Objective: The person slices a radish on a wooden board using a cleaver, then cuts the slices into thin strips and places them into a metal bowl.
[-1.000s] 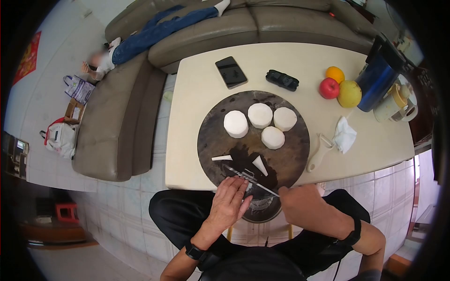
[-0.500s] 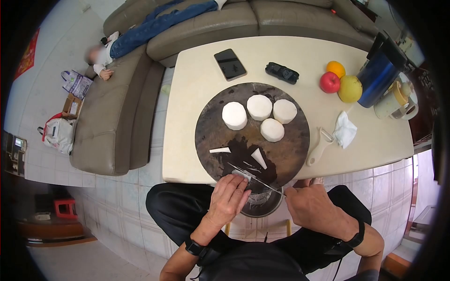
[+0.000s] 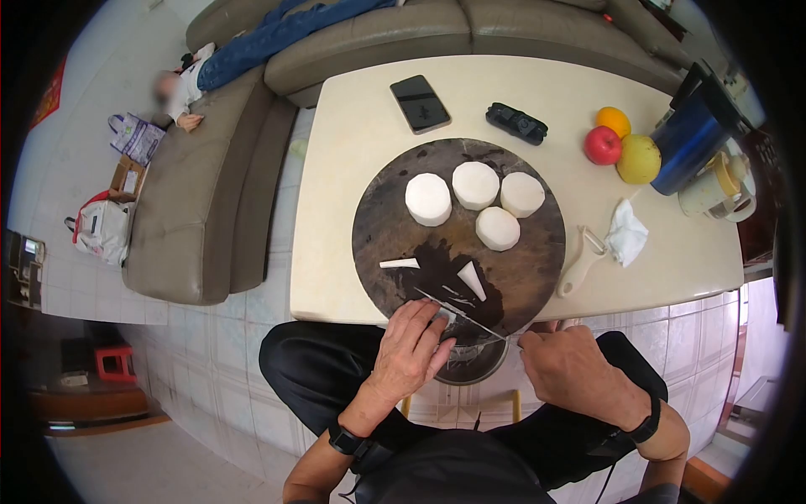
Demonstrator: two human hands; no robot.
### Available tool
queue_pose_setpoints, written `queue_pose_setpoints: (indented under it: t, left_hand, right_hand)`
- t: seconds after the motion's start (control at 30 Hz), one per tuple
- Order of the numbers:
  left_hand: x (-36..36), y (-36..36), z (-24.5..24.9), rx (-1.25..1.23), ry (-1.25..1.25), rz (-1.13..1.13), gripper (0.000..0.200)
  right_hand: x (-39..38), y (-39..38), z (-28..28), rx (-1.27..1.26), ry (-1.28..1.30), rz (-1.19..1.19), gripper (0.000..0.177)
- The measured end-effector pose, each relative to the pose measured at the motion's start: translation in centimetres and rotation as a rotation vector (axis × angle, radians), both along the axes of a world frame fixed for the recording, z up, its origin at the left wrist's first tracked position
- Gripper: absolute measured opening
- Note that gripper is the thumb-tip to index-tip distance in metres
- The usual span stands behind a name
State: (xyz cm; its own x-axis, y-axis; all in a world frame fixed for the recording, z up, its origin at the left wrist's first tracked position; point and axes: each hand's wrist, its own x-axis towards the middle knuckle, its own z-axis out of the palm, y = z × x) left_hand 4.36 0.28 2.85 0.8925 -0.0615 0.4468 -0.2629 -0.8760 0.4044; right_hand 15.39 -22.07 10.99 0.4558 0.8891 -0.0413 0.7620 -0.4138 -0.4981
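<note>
Fingers [image 3: 426, 323] of the left hand [image 3: 409, 353] pressed close together, flat on a small white piece [image 3: 446, 317] at the near rim of the round cutting board [image 3: 378, 239]. Right hand [image 3: 571, 370] curled shut round a knife [image 3: 462, 315], blade slanting just beside those fingertips. Cut so far, by the look of it: two slivers [image 3: 472, 280] lying on the board. Uncut: four round white chunks [image 3: 475, 185] farther back. Little margin at the rim, which seems to overhang the table [image 3: 336, 168] edge above a metal bowl [image 3: 470, 365]. Bare board between slivers and chunks; peeler [image 3: 579, 265] off to the right.
</note>
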Motion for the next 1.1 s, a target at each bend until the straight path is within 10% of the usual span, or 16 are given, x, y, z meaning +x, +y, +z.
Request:
queue_pose_setpoints:
  t: [1.1]
  left_hand:
    - [-0.3, 0.2, -0.8, -0.117, -0.007, -0.03, 0.036]
  right_hand:
    - [1.8, 0.7, -0.8, -0.021, 0.096, 0.007, 0.015]
